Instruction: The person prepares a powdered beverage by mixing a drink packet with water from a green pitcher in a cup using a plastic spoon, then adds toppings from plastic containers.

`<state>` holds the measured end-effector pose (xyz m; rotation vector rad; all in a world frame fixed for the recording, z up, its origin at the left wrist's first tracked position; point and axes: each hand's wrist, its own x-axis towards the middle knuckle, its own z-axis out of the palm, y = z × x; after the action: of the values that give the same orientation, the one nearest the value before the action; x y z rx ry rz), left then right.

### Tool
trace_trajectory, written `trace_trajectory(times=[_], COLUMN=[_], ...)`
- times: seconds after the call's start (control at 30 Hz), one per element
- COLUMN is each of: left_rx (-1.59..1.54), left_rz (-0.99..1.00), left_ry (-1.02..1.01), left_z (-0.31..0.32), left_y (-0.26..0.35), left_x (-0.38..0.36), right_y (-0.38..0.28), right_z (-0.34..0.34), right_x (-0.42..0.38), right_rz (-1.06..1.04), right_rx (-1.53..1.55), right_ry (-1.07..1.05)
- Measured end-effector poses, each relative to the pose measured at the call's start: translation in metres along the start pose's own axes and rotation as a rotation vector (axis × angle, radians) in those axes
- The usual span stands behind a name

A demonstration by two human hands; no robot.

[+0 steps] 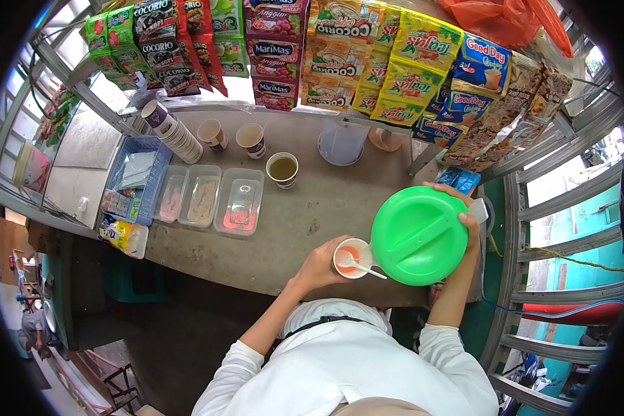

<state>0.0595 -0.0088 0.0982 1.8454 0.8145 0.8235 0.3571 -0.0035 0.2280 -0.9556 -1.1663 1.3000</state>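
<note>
My left hand (317,266) is wrapped round a paper cup (340,270) near the counter's front edge. Orange liquid (351,249) shows inside, and a white plastic spoon (367,269) leans in it with its handle over the rim. My right hand (471,227) grips a pitcher by its right side. The pitcher's round green lid (419,236) faces up and hides most of its body. Its left edge comes right up to the cup's rim. Further back stands a paper cup of greenish-brown drink (282,168).
Two more paper cups (212,134) and a leaning cup stack (172,132) stand at the back left. Three plastic tubs (239,201) sit beside a blue basket (135,180). A translucent container (341,144) stands at the back. Drink sachets (340,55) hang above the counter (312,225).
</note>
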Motion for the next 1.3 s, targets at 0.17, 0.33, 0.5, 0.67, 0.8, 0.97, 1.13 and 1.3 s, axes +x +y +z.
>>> trace_trajectory(times=[0.17, 0.33, 0.5, 0.67, 0.8, 0.97, 1.13, 1.3], left_rx=[-0.011, -0.021, -0.002, 0.004, 0.0, -0.004, 0.018, 0.028], left_rz=[-0.016, -0.015, 0.004, 0.005, 0.005, -0.018, -0.052, -0.043], left_ry=[0.002, 0.005, 0.022, 0.009, 0.013, 0.032, 0.047, 0.062], left_z=[-0.001, -0.002, 0.001, 0.001, 0.001, 0.005, 0.01, 0.014], left_y=[0.004, 0.006, 0.002, -0.001, 0.0, -0.008, -0.021, -0.031], left_x=[0.0, 0.001, 0.0, -0.002, -0.004, -0.009, -0.017, -0.021], right_y=[0.0, 0.002, 0.002, 0.001, 0.002, 0.003, 0.0, -0.001], right_z=[0.001, 0.0, 0.001, 0.001, -0.002, -0.003, 0.0, 0.002], right_x=[0.0, 0.0, 0.0, 0.0, 0.0, 0.0, 0.0, 0.0], right_rz=[0.007, 0.004, 0.005, 0.006, -0.006, -0.013, 0.002, 0.005], right_rx=[-0.005, -0.006, 0.0, -0.007, 0.005, 0.004, -0.011, -0.015], right_ry=[0.008, 0.002, 0.014, 0.014, -0.01, 0.002, 0.026, 0.027])
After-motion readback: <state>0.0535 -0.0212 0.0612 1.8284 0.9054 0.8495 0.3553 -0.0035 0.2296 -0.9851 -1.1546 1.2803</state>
